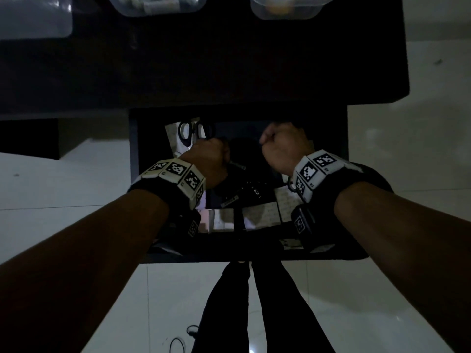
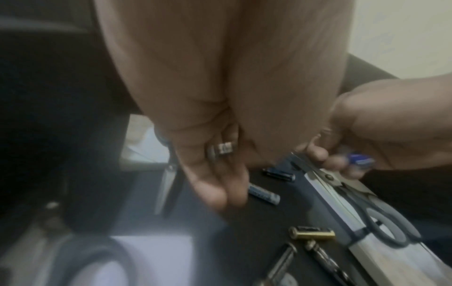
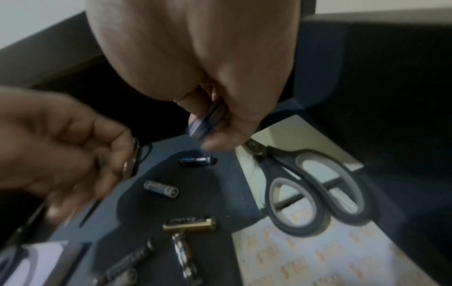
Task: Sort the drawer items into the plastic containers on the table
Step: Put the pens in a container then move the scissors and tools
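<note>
Sorting is under way but far from finished, I judge: the drawer (image 1: 341, 174) is pulled open below the counter (image 1: 229, 72) and many things lie in it. The plastic containers (image 1: 288, 8) stand at the far edge of the counter, well apart from both hands, and seem to hold a few items, though these are too dim to name. The right hand (image 3: 220, 77) has its fingers (image 3: 193, 104) curled around a blue battery (image 3: 195, 129) above the drawer floor. The left hand (image 2: 208, 96) holds a small metal piece (image 2: 221, 150) in its bent fingers (image 2: 215, 193); I cannot tell what it is. Left in the drawer are three loose batteries: a dark one (image 3: 197, 161), a grey one (image 3: 161, 188) and a gold one (image 3: 190, 223). Also a pair of scissors (image 3: 313, 185) lies on patterned paper (image 3: 318, 257), and some long metal tools (image 3: 186, 255) are just beside the gold battery. A second pair of scissors (image 2: 168, 185) lies behind the left hand. The batteries lie near each other, so the hands could knock one when reaching for the next.
</note>
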